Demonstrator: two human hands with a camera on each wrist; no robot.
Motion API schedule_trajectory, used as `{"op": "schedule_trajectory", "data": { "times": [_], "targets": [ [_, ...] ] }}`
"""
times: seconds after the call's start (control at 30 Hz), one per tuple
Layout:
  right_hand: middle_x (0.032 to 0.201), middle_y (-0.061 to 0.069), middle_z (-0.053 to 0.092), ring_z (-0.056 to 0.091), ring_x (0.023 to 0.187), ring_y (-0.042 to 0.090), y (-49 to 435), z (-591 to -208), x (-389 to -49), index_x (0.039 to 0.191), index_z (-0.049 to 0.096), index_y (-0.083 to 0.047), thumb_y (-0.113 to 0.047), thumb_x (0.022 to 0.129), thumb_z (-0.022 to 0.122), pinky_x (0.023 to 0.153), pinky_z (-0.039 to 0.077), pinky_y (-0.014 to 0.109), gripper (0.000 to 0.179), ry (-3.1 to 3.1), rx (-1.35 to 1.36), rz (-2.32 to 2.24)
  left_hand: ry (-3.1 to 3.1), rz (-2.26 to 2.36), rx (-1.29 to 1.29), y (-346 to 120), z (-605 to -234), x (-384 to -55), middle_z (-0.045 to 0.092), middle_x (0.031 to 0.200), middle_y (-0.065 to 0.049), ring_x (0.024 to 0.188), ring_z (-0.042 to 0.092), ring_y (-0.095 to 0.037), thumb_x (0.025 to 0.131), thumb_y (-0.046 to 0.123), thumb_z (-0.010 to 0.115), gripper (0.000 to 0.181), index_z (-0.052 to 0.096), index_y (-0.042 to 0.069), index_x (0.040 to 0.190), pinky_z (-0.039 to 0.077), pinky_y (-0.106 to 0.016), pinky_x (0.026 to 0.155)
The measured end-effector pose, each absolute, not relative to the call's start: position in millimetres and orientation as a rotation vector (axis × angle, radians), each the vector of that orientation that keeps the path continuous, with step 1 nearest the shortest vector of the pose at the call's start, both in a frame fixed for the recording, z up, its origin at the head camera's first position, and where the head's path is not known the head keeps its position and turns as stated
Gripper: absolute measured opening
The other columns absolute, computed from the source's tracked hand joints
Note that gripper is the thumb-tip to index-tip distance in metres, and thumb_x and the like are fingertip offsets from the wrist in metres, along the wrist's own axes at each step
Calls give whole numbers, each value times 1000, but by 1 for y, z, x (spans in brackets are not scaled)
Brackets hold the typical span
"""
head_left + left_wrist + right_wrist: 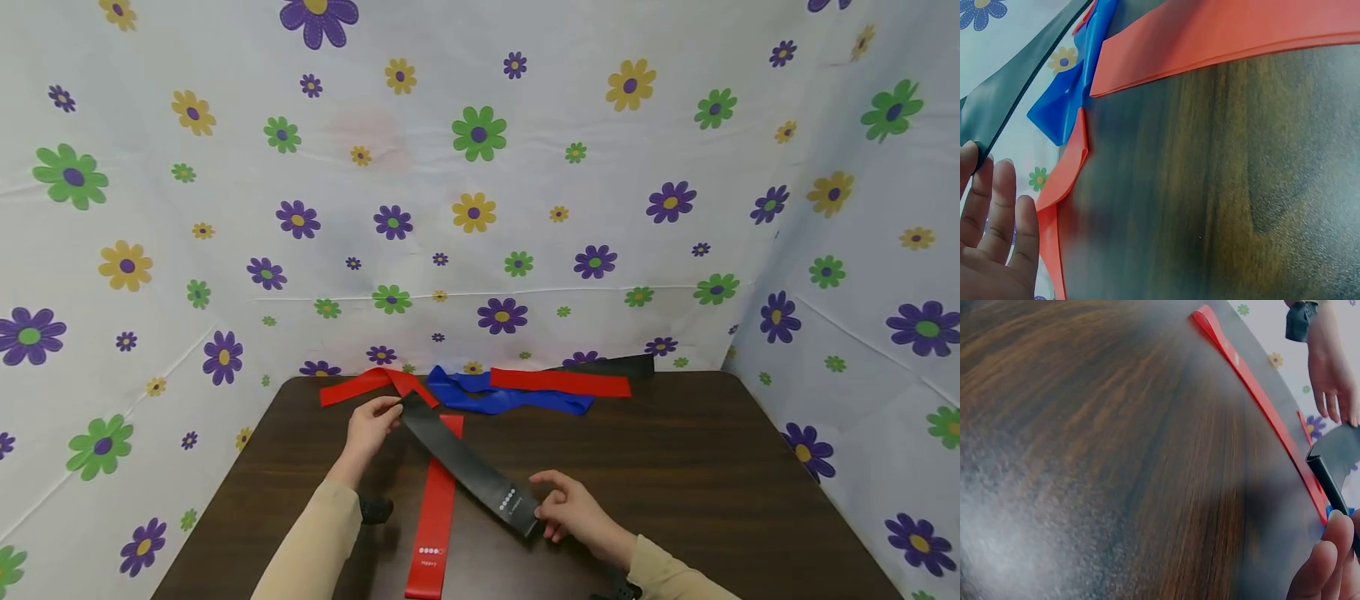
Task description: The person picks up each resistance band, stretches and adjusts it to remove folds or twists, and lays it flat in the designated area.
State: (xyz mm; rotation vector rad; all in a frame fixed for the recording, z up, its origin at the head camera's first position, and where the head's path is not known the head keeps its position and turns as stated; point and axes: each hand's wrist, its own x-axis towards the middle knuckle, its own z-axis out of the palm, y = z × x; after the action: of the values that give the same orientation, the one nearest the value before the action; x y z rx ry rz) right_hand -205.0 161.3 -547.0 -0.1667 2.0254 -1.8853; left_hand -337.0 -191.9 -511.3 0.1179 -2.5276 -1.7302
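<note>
Left hand [371,430] pinches the black band [467,465] at its far-left end, right hand [576,515] at its near-right; its length slants between them over the Heavy band [432,525]

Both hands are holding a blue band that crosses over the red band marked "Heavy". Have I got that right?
Not quite: the band's colour is wrong. The head view shows the left hand and right hand holding a black band, which does cross over the red band marked "Heavy".
</note>
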Motion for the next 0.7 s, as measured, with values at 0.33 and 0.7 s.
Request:
{"op": "schedule_trajectory", "data": {
  "times": [0.33, 0.7],
  "targets": [
    [68, 7, 58, 56, 51, 13, 154, -545, -196, 108, 59, -3, -5, 85, 68, 45, 47, 24, 25, 2053, -259, -1795, -2543, -1732, 112, -189, -509, -339, 68, 87, -11, 88, 64, -40, 94, 18, 64, 28, 66, 0, 115, 52, -29, 67],
    [71, 5, 61, 55, 53, 12, 153, -538, -187, 98, 64, 1, -5, 84, 67, 46, 45, 22, 16, 2047, -229, -1782, -2538, -1729, 83, -184, -511, -339, 68, 90, -11, 88, 64, -40, 94, 16, 64, 27, 67, -1, 114, 54, -33, 70]
  ]
}}
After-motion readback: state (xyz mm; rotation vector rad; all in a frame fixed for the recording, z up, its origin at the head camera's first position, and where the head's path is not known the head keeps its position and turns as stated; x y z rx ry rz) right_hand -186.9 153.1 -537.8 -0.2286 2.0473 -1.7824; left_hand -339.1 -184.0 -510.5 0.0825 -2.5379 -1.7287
